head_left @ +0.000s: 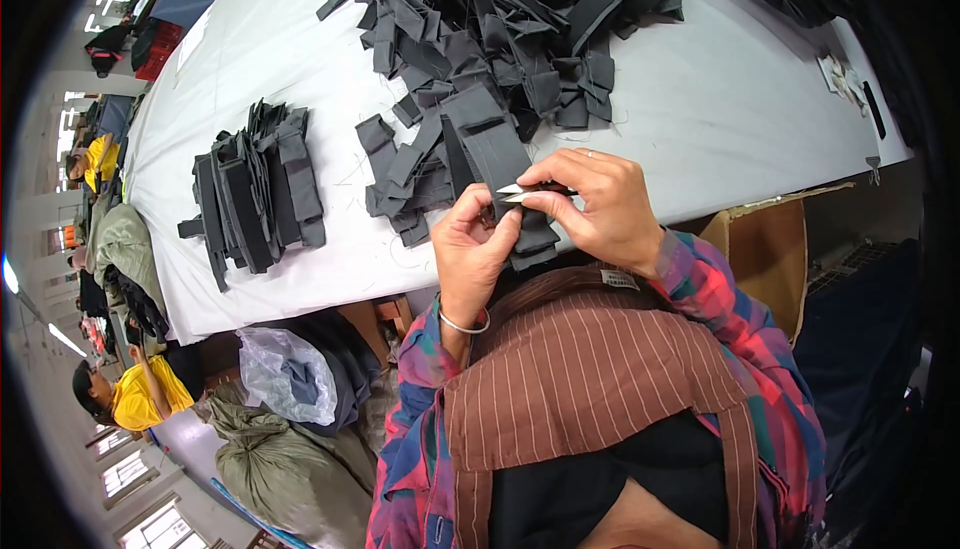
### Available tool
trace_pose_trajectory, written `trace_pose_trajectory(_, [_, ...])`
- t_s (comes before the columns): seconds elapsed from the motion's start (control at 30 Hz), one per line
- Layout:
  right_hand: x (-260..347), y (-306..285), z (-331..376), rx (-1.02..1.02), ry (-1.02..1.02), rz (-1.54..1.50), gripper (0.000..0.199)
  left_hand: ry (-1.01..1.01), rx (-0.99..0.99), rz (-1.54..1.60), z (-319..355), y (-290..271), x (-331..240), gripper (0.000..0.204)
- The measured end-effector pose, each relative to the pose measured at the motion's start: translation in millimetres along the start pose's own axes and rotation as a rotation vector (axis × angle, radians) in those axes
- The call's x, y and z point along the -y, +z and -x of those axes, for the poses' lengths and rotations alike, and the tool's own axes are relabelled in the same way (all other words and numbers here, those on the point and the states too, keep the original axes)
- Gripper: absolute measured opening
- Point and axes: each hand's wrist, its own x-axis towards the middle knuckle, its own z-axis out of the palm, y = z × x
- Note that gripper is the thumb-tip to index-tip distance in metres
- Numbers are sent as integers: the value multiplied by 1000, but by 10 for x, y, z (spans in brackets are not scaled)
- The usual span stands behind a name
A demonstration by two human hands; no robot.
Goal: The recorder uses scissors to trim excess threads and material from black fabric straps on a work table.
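Observation:
My left hand pinches the edge of a dark grey fabric strip between thumb and fingers. The strip lies at the table's near edge, its lower end hanging toward my apron. In my right hand is a pair of thread snips, with the pale pointed blades against the fabric close to my left fingertips. Whether the blades touch a thread is too small to tell. More grey strips lie loose just beyond my left hand.
A large heap of grey strips covers the far middle of the white table. Neatly stacked strips stand at the left. A cardboard box is below the right edge; a plastic bag and sacks are lower left, near a co-worker.

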Motion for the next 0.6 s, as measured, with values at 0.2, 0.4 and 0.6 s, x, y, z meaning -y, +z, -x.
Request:
trace_pose_trajectory(0.2, [-9, 31, 1, -15, -108, 84, 16, -27, 29, -62, 10, -20, -21, 14])
trace_pose_trajectory(0.4, [-6, 39, 4, -55, -158, 160, 17, -72, 31, 49, 24, 1, -64, 15])
trace_pose_trajectory(0.6, [-90, 11, 20, 14, -106, -26, 17, -76, 60, 11, 41, -17, -70, 13])
